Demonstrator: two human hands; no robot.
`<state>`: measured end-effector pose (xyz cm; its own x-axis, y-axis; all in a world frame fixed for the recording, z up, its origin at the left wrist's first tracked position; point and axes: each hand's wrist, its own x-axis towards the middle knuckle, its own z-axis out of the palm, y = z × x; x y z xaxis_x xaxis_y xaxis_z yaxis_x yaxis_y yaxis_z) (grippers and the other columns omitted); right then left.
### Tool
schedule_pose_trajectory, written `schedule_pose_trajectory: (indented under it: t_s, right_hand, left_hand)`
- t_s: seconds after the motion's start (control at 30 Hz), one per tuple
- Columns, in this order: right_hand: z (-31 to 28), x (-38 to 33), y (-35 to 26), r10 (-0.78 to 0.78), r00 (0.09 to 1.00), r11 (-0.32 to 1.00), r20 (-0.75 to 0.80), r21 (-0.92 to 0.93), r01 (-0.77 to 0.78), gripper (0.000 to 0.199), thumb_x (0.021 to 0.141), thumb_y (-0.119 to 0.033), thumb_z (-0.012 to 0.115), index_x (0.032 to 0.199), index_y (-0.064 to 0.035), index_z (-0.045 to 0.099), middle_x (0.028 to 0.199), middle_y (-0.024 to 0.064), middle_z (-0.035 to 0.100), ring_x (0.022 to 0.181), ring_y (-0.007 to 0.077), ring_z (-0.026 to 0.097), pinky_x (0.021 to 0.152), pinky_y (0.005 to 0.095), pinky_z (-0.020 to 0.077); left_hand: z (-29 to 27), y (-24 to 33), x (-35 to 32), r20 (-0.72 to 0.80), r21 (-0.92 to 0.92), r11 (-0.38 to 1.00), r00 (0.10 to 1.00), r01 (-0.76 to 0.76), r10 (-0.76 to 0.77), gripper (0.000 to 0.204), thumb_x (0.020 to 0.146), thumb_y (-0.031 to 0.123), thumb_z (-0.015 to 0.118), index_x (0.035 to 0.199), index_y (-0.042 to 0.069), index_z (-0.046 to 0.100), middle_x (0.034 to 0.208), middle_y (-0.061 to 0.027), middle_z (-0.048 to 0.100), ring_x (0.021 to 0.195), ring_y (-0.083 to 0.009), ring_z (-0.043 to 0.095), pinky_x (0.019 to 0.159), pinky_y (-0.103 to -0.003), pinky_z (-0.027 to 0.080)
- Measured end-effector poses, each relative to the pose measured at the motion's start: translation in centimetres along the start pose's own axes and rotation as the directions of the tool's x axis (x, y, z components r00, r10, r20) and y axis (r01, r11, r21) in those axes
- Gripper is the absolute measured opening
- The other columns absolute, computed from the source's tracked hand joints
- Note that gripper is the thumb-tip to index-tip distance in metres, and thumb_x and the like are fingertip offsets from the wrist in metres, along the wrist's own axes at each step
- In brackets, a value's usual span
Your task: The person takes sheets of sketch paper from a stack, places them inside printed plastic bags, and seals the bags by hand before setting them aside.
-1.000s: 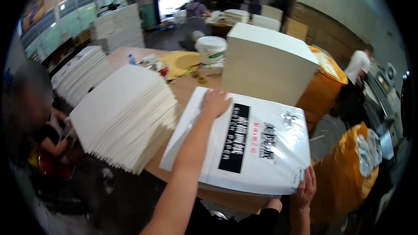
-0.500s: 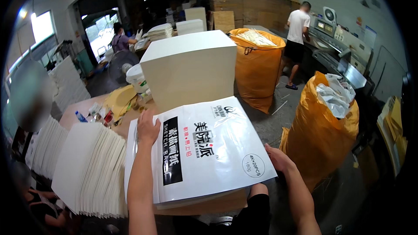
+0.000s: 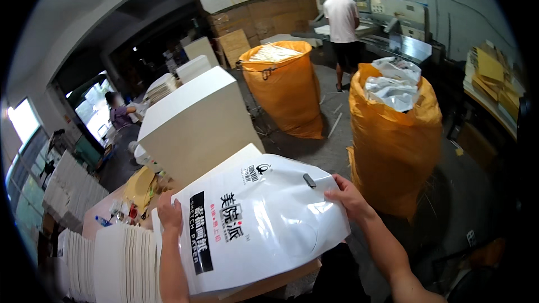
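At the lower center of the frame, a white printed plastic packaging bag [image 3: 261, 219] lies slanted across the tabletop [image 3: 106, 203]. The right hand [image 3: 352, 197] pinches its right edge between thumb and fingers. The left hand [image 3: 170, 214] sits curled at the bag's left edge; whether it grips, I cannot tell. A tall white paper stack [image 3: 196, 132] stands just beyond the bag, and an orange woven sack [image 3: 396, 151] stands right of center.
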<state>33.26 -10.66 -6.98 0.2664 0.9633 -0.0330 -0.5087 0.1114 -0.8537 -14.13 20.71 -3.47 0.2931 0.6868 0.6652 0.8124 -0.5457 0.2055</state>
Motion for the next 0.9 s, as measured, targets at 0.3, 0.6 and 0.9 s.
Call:
schedule_pose_trajectory:
  t_s: [0.3, 0.6, 0.9]
  right_hand:
    - [2.0, -13.5, -0.2, 0.233, 0.965, 0.971, 0.123, -0.084, -0.224, 0.03, 0.099, -0.012, 0.067, 0.125, 0.0023, 0.067, 0.115, 0.0076, 0.071, 0.103, 0.0144, 0.066, 0.091, 0.0309, 0.0539]
    - [6.4, -14.5, 0.7, -0.025, 0.977, 0.903, 0.212, -0.414, 0.113, 0.019, 0.098, -0.013, 0.07, 0.111, 0.0, 0.071, 0.095, 0.0012, 0.07, 0.087, 0.0097, 0.061, 0.075, 0.026, 0.0488]
    - [7.7, -14.5, 3.4, 0.165, 0.975, 0.934, 0.15, -0.342, -0.105, 0.026, 0.089, -0.022, 0.084, 0.095, -0.0041, 0.067, 0.08, -0.0039, 0.063, 0.074, 0.0038, 0.055, 0.064, 0.0231, 0.0454]
  left_hand:
    - [-9.9, 29.1, -10.6, 0.446, -0.73, 0.683, 0.782, 0.036, 0.435, 0.029, 0.089, 0.003, 0.069, 0.118, 0.004, 0.072, 0.11, -0.0122, 0.072, 0.096, -0.0205, 0.069, 0.083, -0.031, 0.054]
    - [-6.8, 34.3, -16.5, 0.737, -0.652, 0.503, 0.63, 0.568, 0.245, 0.025, 0.091, 0.022, 0.078, 0.106, 0.004, 0.07, 0.088, -0.0028, 0.067, 0.071, -0.0113, 0.059, 0.066, -0.025, 0.048]
    - [-6.6, 32.5, -17.2, 0.822, -0.525, -0.029, 0.516, 0.851, 0.242, 0.018, 0.096, 0.018, 0.074, 0.098, 0.004, 0.064, 0.087, 0.0019, 0.062, 0.079, -0.0057, 0.053, 0.071, -0.021, 0.042]
